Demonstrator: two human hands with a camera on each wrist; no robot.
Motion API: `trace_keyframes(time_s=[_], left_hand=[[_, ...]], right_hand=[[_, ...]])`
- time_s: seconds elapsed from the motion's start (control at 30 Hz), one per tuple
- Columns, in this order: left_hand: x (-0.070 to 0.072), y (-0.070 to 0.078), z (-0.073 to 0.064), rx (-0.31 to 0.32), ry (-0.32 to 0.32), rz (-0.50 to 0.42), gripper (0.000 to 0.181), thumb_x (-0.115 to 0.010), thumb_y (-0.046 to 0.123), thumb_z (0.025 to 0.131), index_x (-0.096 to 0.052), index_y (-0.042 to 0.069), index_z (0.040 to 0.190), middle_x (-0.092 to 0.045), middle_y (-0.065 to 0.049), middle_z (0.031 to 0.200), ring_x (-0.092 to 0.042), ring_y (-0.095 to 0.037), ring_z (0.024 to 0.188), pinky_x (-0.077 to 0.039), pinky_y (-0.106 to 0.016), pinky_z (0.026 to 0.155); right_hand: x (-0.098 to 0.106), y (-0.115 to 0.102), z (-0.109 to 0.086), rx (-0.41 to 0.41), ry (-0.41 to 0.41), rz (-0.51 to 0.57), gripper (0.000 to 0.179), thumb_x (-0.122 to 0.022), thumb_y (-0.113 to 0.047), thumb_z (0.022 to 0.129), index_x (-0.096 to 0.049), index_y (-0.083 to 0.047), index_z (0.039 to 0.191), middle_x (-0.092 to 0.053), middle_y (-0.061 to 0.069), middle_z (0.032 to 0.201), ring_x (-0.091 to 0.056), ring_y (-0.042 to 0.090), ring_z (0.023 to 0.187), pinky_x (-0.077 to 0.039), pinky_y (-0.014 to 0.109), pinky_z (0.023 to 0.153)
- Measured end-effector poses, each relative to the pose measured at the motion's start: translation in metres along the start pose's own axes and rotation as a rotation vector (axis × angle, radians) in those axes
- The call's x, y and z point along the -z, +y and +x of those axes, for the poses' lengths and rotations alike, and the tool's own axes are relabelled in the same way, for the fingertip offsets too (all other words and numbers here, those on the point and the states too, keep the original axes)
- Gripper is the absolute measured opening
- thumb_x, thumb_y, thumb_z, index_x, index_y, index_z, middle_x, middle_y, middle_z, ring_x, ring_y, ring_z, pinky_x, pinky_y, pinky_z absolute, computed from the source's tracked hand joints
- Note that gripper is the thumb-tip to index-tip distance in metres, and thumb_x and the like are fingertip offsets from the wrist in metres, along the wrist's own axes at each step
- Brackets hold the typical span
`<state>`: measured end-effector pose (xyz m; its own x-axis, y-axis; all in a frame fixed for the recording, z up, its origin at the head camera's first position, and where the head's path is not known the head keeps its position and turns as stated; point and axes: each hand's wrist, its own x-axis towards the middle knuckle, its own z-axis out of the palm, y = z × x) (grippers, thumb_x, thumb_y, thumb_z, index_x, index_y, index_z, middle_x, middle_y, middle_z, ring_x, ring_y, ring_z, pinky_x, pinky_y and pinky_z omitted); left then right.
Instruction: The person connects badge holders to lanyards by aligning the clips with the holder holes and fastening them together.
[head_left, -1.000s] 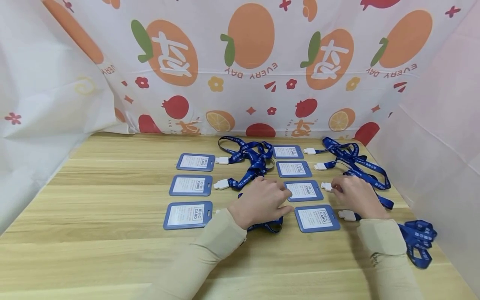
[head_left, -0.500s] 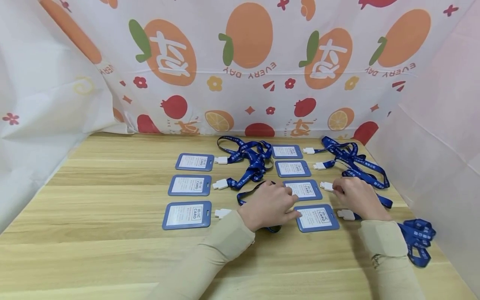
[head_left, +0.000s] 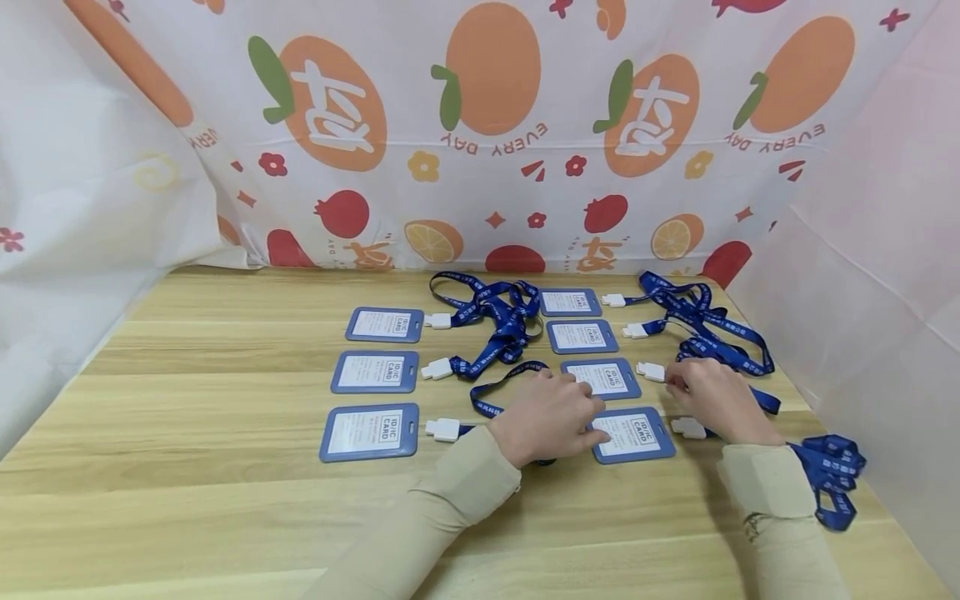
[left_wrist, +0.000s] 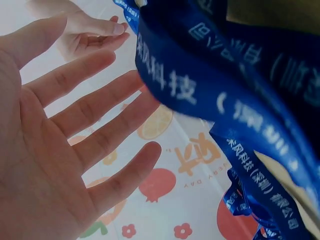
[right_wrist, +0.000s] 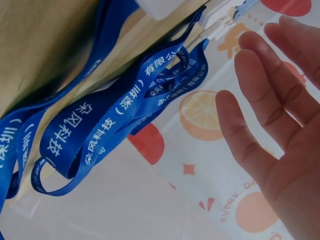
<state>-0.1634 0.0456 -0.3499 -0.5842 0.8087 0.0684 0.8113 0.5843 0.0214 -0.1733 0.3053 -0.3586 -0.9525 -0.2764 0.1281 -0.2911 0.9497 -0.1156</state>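
My left hand [head_left: 551, 417] hovers between the two columns of blue card holders, its fingertips overlapping the nearest right-column card holder [head_left: 633, 435]. In the left wrist view its fingers [left_wrist: 95, 112] are spread and hold nothing, beside a blue lanyard [left_wrist: 200, 95] with white lettering. My right hand [head_left: 716, 400] is over the right-hand lanyards, fingertips close to a white plastic clip [head_left: 651, 372]. The right wrist view shows its fingers [right_wrist: 250, 80] loosely bent with nothing in them, apart from the blue lanyards [right_wrist: 120, 120]. Part of the left-hand lanyard is hidden under my left hand.
Three card holders stand in a left column, the nearest one [head_left: 369, 433] beside its white clip [head_left: 444, 430]. Tangled lanyards [head_left: 502, 317] lie between the columns. A folded lanyard end [head_left: 832, 479] lies near the right table edge. Fruit-print cloth [head_left: 495, 192] hangs behind the wooden table [head_left: 187, 500].
My left hand has shifted right, away from the nearest left clip and lanyard loop, uncovering both. My right hand stays near the same clip. The head view has drifted slightly.
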Motion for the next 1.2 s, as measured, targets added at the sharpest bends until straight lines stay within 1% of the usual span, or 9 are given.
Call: trace_keyframes(time_s=[0.13, 0.3, 0.53, 0.67, 0.73, 0.83, 0.93, 1.03, 1.2], left_hand=[[-0.004, 0.001, 0.001, 0.000, -0.005, 0.005, 0.040, -0.060, 0.050, 0.100, -0.074, 0.021, 0.124, -0.071, 0.000, 0.119, -0.066, -0.019, 0.106, -0.053, -0.041, 0.089], [-0.007, 0.001, 0.002, -0.007, 0.004, 0.021, 0.039, -0.061, 0.049, 0.100, -0.075, 0.021, 0.123, -0.072, 0.000, 0.118, -0.067, -0.018, 0.103, -0.053, -0.041, 0.089], [-0.008, 0.003, 0.005, -0.022, -0.010, 0.037, 0.039, -0.061, 0.050, 0.100, -0.075, 0.019, 0.121, -0.072, 0.000, 0.115, -0.067, -0.017, 0.102, -0.052, -0.040, 0.089], [-0.009, 0.005, 0.007, -0.023, -0.005, 0.041, 0.038, -0.061, 0.050, 0.099, -0.076, 0.020, 0.118, -0.073, 0.001, 0.114, -0.067, -0.017, 0.102, -0.053, -0.039, 0.089], [-0.010, 0.006, 0.009, -0.023, -0.005, 0.044, 0.039, -0.061, 0.051, 0.099, -0.076, 0.020, 0.119, -0.073, 0.001, 0.115, -0.067, -0.017, 0.102, -0.053, -0.038, 0.088], [-0.012, 0.006, 0.009, -0.022, -0.010, 0.048, 0.040, -0.061, 0.051, 0.099, -0.076, 0.020, 0.120, -0.073, 0.001, 0.115, -0.068, -0.017, 0.102, -0.054, -0.038, 0.087], [-0.014, 0.006, 0.010, -0.017, -0.017, 0.054, 0.040, -0.061, 0.051, 0.099, -0.076, 0.019, 0.120, -0.073, 0.001, 0.114, -0.068, -0.017, 0.102, -0.054, -0.039, 0.087], [-0.017, 0.007, 0.011, -0.015, -0.019, 0.058, 0.040, -0.062, 0.050, 0.099, -0.076, 0.020, 0.120, -0.073, 0.001, 0.113, -0.067, -0.017, 0.101, -0.054, -0.039, 0.087], [-0.021, 0.011, 0.013, -0.045, -0.015, 0.069, 0.038, -0.062, 0.049, 0.099, -0.076, 0.019, 0.118, -0.073, 0.001, 0.109, -0.067, -0.015, 0.098, -0.056, -0.036, 0.085]], right_hand=[[0.000, -0.001, -0.002, -0.027, -0.030, -0.005, 0.007, -0.075, 0.000, 0.088, -0.076, 0.001, 0.095, -0.068, 0.009, 0.082, -0.055, 0.022, 0.069, -0.055, 0.044, 0.067], [-0.001, 0.000, -0.004, -0.059, -0.069, -0.007, 0.009, -0.075, -0.001, 0.089, -0.076, 0.003, 0.096, -0.069, 0.011, 0.085, -0.058, 0.024, 0.072, -0.055, 0.047, 0.069], [-0.003, 0.003, -0.007, -0.031, -0.052, 0.001, 0.006, -0.074, 0.002, 0.087, -0.075, 0.002, 0.093, -0.069, 0.009, 0.083, -0.058, 0.023, 0.072, -0.055, 0.045, 0.068], [-0.001, 0.006, -0.009, -0.029, -0.125, 0.035, 0.016, -0.069, 0.010, 0.082, -0.075, 0.002, 0.094, -0.069, 0.012, 0.089, -0.062, 0.027, 0.079, -0.056, 0.047, 0.071], [0.000, 0.007, -0.010, -0.035, -0.173, 0.058, 0.023, -0.066, 0.014, 0.079, -0.075, 0.002, 0.096, -0.070, 0.015, 0.094, -0.064, 0.032, 0.086, -0.056, 0.049, 0.074], [0.002, 0.009, -0.010, -0.030, -0.213, 0.092, 0.029, -0.063, 0.016, 0.076, -0.075, 0.003, 0.099, -0.070, 0.019, 0.101, -0.064, 0.039, 0.098, -0.055, 0.055, 0.082], [0.003, 0.011, -0.011, -0.016, -0.231, 0.127, 0.030, -0.063, 0.015, 0.075, -0.074, 0.003, 0.101, -0.069, 0.019, 0.104, -0.063, 0.042, 0.104, -0.053, 0.058, 0.085], [0.003, 0.014, -0.012, -0.016, -0.259, 0.155, 0.028, -0.066, 0.010, 0.077, -0.075, 0.003, 0.102, -0.069, 0.020, 0.107, -0.061, 0.045, 0.108, -0.051, 0.061, 0.088], [0.003, 0.017, -0.013, -0.043, -0.331, 0.178, 0.026, -0.074, 0.001, 0.079, -0.075, 0.001, 0.105, -0.068, 0.020, 0.111, -0.059, 0.045, 0.109, -0.048, 0.064, 0.092]])
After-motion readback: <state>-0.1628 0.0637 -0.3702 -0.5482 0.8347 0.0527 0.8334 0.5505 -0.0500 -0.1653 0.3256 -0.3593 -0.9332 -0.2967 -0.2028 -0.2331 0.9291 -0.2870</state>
